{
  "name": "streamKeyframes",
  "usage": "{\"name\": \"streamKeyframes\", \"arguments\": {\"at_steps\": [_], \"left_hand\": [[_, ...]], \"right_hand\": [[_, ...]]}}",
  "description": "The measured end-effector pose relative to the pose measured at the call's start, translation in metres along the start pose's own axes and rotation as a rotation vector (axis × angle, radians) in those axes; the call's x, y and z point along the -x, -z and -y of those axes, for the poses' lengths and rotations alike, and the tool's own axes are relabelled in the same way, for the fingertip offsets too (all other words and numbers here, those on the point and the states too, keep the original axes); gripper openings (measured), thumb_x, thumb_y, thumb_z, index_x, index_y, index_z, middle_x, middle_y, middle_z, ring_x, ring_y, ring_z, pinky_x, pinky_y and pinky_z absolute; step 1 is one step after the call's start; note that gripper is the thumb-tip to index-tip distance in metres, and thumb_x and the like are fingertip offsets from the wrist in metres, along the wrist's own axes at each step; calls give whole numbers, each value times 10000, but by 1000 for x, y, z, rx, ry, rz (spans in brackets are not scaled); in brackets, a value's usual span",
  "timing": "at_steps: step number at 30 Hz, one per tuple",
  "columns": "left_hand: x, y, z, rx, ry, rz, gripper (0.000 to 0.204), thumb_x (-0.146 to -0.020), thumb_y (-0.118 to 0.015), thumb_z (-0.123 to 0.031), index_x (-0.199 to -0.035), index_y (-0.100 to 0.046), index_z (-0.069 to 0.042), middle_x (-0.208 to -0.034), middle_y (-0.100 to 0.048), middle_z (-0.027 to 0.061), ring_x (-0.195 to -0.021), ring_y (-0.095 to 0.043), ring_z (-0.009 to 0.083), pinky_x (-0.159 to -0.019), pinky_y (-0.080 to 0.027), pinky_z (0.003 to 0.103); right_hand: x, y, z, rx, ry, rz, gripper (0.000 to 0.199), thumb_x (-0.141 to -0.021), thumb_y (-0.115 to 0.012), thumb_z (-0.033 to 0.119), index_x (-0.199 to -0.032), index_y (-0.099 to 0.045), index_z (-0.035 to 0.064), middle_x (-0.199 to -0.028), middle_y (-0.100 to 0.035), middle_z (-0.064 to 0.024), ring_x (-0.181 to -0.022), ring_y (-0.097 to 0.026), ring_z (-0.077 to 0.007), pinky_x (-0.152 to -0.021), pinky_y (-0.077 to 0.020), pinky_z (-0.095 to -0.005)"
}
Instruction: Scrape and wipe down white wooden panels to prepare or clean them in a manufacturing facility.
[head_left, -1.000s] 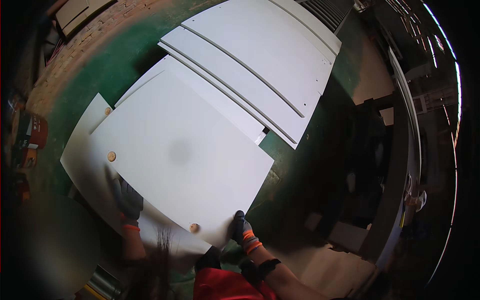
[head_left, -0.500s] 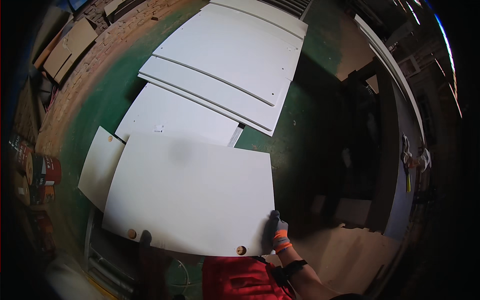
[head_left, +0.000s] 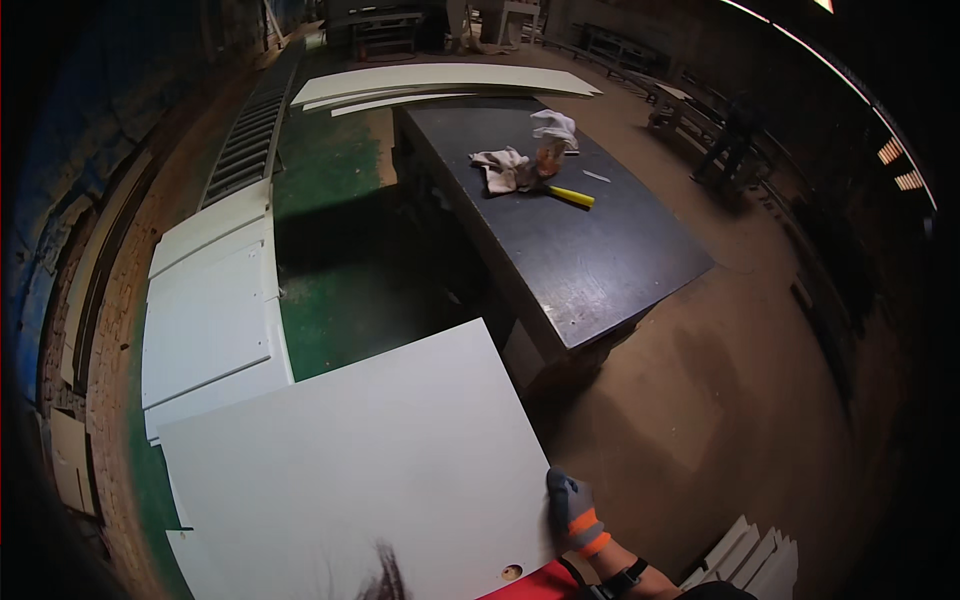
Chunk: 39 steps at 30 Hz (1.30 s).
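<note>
A large white panel (head_left: 370, 460) fills the lower left of the head view, lifted and tilted toward me, with a small round hole near its lower right corner. My right hand (head_left: 572, 508), in a grey glove with an orange cuff, grips the panel's right edge. My left hand is hidden behind the panel.
A dark workbench (head_left: 570, 240) stands ahead with rags (head_left: 515, 165) and a yellow tool (head_left: 570, 196) on it. More white panels (head_left: 205, 320) lie on the green floor at left, long boards (head_left: 440, 80) lie beyond the bench, and stacked white strips (head_left: 750, 560) sit at lower right.
The view has swung up from the floor panels toward the workbench. The white panel has come up off the stack and moved right with my right hand on its edge.
</note>
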<state>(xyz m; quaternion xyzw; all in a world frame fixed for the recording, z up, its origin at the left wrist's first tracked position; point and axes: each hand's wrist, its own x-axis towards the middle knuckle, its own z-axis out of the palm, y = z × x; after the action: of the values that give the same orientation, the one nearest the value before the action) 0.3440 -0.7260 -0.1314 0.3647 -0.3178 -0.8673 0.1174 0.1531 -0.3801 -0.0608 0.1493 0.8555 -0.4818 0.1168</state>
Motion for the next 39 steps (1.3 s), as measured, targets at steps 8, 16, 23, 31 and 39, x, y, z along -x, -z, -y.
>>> {"name": "streamKeyframes", "arguments": {"at_steps": [8, 16, 23, 31, 39], "left_hand": [[-10, -107, 65, -360, 85, 166, 520, -806, -529, -184, -1283, -463, 13, -1268, -538, 155, -1188, -485, 269, -1057, -349, 413], [-29, -293, 159, -312, 276, 148, 558, -803, -481, -154, -1326, -436, 37, -1338, -509, 178, -1226, -473, 316, -1105, -332, 447], [-72, -394, 219, -863, -93, 505, 481, -795, -640, -159, -1231, -525, 10, -1219, -599, 144, -1074, -584, 220, -902, -479, 380], [-83, -515, 281, -300, 266, 474, 569, -847, -538, -188, -1347, -385, 36, -1386, -430, 173, -1261, -425, 244, -1050, -346, 387], [-55, -534, 314, -604, 277, 168, 443, -1024, -380, -290, -1276, -448, 68, -1202, -589, 248, -1074, -617, 287, -895, -526, 401]], "right_hand": [[-53, 196, -86, -243, -86, -304, 590, -946, -507, 515, -681, -581, -7, -641, -528, 19, -638, -441, -108, -567, -412, -339], [-193, 297, -112, -324, -142, -454, 578, -923, -569, 500, -711, -617, -36, -616, -497, 7, -623, -398, -113, -568, -397, -330], [-343, 375, -97, -171, -229, -369, 564, -924, -544, 474, -772, -639, -60, -628, -530, -43, -644, -449, -137, -629, -443, -351], [-465, 445, -82, 15, -202, -197, 564, -931, -526, 482, -711, -585, -34, -662, -544, -16, -652, -456, -119, -601, -414, -327], [-547, 459, -44, -213, -49, -108, 211, -865, -665, 190, -932, -601, 1, -736, -620, -42, -691, -549, -116, -647, -463, -284]]}}
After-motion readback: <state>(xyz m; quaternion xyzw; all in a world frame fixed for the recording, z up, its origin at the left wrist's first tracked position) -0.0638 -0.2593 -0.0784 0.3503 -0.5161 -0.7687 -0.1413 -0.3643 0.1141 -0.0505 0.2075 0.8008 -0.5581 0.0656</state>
